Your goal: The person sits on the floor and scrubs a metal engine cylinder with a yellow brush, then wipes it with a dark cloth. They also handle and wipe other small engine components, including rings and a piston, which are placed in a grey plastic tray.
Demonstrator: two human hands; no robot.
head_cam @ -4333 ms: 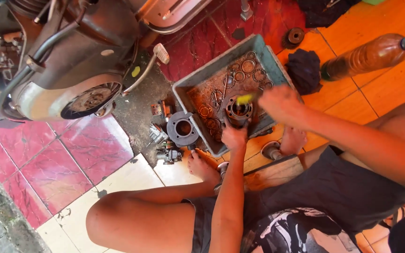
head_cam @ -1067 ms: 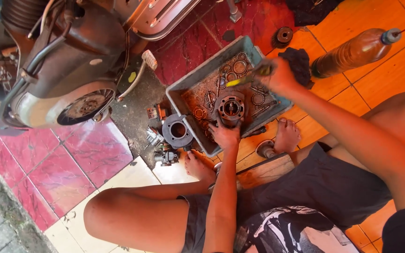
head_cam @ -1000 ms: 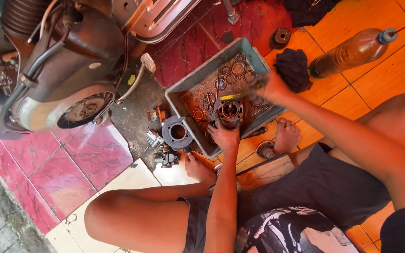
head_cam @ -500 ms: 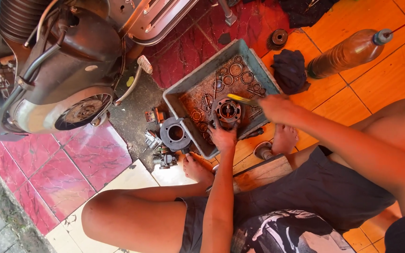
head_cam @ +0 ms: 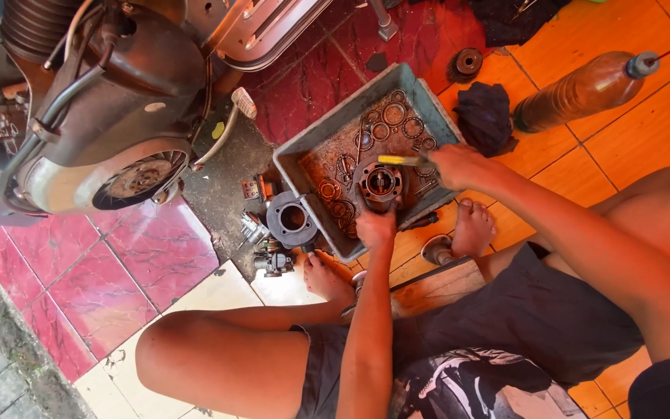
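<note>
The round engine part (head_cam: 380, 183) sits in the grey tray (head_cam: 304, 155), gripped at its near edge by the left hand (head_cam: 376, 226). The right hand (head_cam: 459, 164), back from the tray's far edge, now clasps a yellow-handled tool (head_cam: 398, 160), apparently a brush, against the part; bottle (head_cam: 583, 89) beyond.

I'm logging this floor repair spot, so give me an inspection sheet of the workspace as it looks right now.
Surface: tiled floor, orange, red and white, with a dark greasy patch by the tray.
Job's things: round metal engine part in a grey tray of rings and gaskets; yellow-handled tool.
Clutter: metal cylinder, small parts beside it, brown bottle, dark rag.
Hands: left hand on the engine part; right hand grips the tool.
Cables: hoses on the scooter engine.
Surroundings: scooter engine, paving at the left edge, the person's bare feet by the tray.
</note>
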